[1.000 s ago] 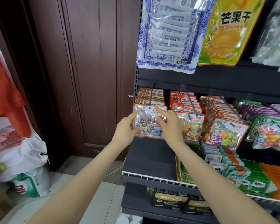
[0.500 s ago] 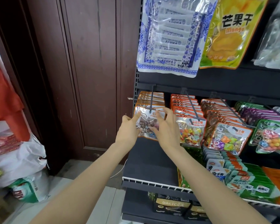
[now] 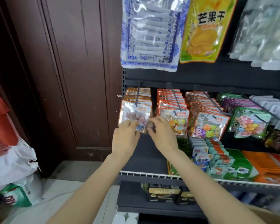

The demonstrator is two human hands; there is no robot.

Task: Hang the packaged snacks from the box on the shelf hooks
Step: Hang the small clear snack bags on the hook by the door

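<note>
Far left, a white plastic sack slumps on the floor with a green-and-white bag tucked against it, and a dark wooden door fills the space up to the shelf unit. Now the action: the left hand is up at the lower left corner of the front snack packet, fingers loosely spread and lying against its clear face; motion blur keeps me from telling whether they pinch it or only touch. That packet, orange-edged with pale candies inside, hangs on the leftmost hook at the head of a row of matching packets. Just beside it the right hand meets the packet's lower right corner, fingers curled in towards the edge, grip likewise too smeared to call. Moving right, a second hook row shows a packet of bright candies, then a third with a purple-printed packet, then a green-edged packet. Above, a blue-and-white pouch and a yellow mango bag hang from the upper rail. Below, flat packets stand in rows behind the white wire fence, and a cardboard corner peeks in bottom right
</note>
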